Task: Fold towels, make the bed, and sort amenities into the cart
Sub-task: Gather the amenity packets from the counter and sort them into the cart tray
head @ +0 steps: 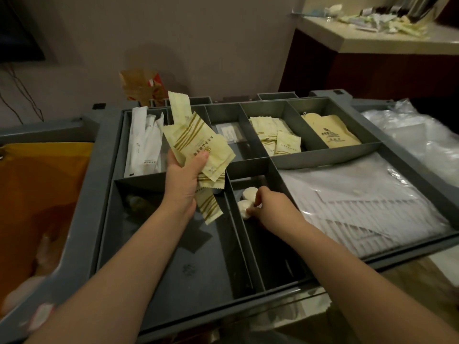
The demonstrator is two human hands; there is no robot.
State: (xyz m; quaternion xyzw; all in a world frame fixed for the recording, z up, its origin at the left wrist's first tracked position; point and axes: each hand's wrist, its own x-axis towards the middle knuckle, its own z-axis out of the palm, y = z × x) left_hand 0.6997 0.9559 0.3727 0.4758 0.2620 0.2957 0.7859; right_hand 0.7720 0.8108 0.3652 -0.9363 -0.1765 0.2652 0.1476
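Left hand (182,178) gripping yellow sachets (198,142), right hand (267,203) pinching white rounds (246,202), grey dividers (233,197) between.

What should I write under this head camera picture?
Left hand holds striped packets; right hand touches small white soaps.

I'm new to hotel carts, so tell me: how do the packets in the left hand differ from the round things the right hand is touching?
The packets are flat, pale yellow with gold stripes; the round pieces are plain white and puffy. The packets are held up, fanned, in the left hand; the round pieces lie in a narrow tray compartment, pinched by the right hand. Both look like wrapped guest amenities.
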